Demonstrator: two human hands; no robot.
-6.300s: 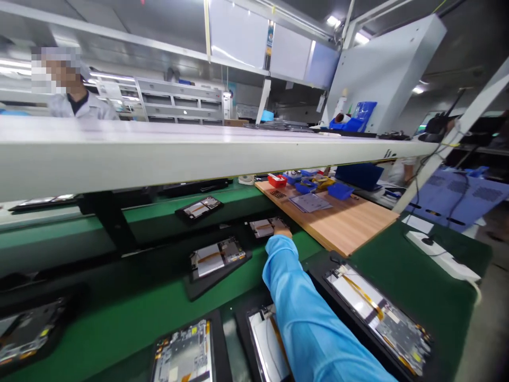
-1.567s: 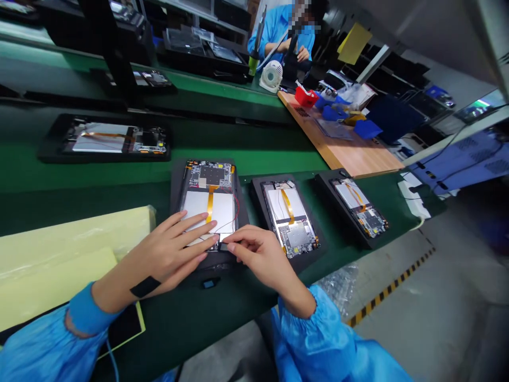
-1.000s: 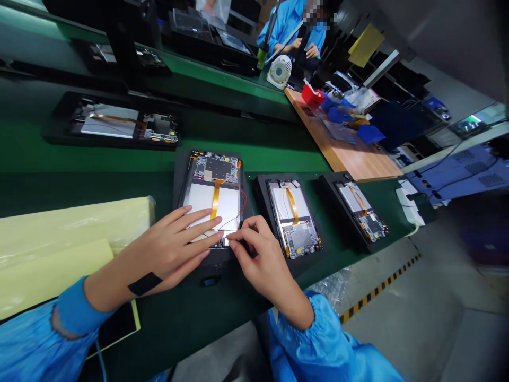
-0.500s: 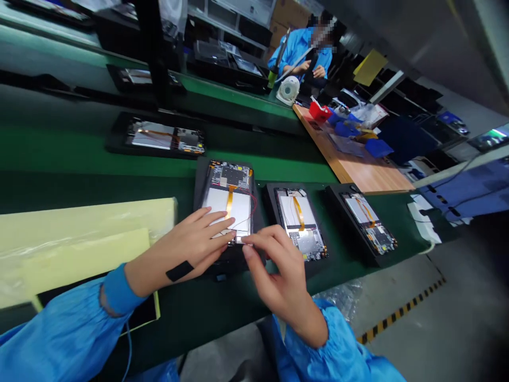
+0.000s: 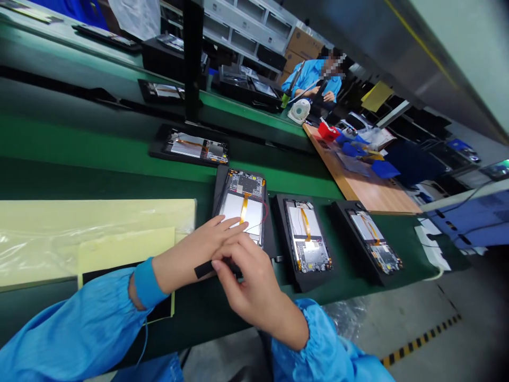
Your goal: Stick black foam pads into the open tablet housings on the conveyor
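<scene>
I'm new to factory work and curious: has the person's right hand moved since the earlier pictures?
Yes. Judged against the black tray under the opened tablet, the right hand has drawn back from the tablet's lower edge, toward the person, and now crosses the left hand.

Left hand point(image 5: 209, 241) on open tablet point(image 5: 240, 212) | right hand point(image 5: 248, 286) curled over left

Next black fixture point(image 5: 280, 233) beside the hands point(image 5: 250, 289)

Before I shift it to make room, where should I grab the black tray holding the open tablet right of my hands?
Grip the black tray by its bare rim at the near short end, coming from your side. That end faces you, clear of your right hand, and a rim hold keeps fingers off the exposed circuit board.
</scene>
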